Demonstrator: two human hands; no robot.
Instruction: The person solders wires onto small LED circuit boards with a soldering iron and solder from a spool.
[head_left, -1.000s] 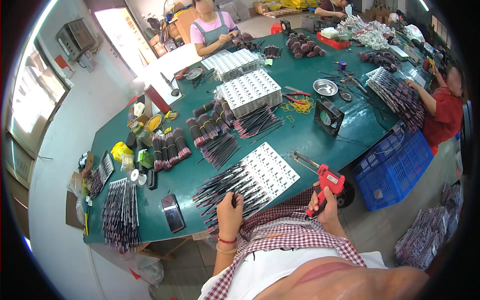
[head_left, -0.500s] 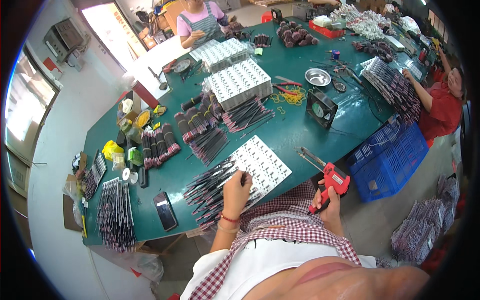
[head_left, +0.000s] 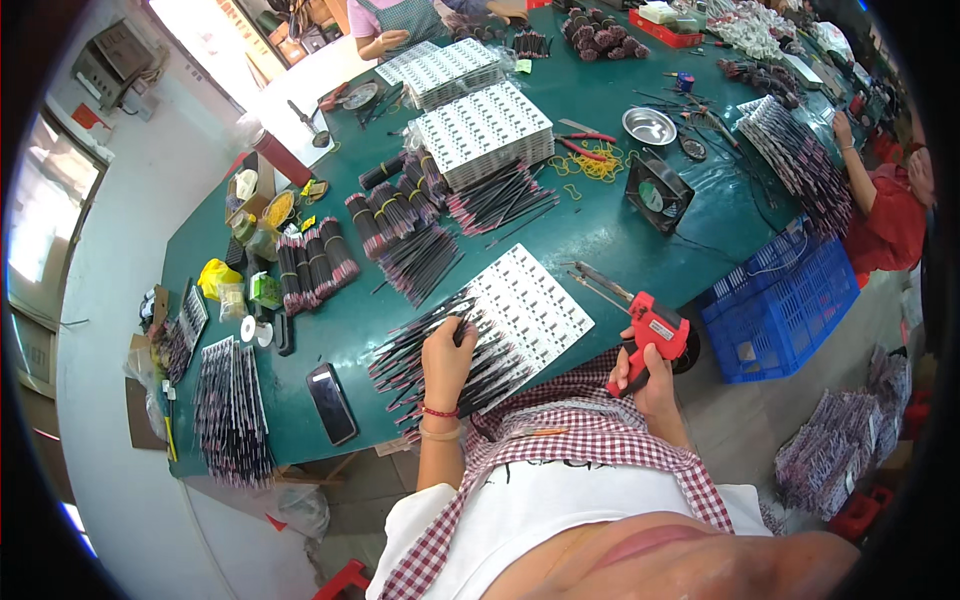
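Note:
My left hand is pinched on a thin black wire, over the left part of a white circuit board panel with rows of small black marks. Many black wires with pinkish ends cover that side of the panel and stick out past its left edge. In my right hand is a red soldering gun, gripped by its handle. Its metal tip points left, beyond the panel's right corner and apart from it.
Stacked white panels, wire bundles and loose wires lie beyond. A small fan and metal bowl stand right. A phone lies left. A blue crate sits beside the table; co-workers work across it.
My left hand has shifted slightly left and away from me along the panel's wires. The soldering gun has moved a little left and farther out. The whole view has tilted slightly.

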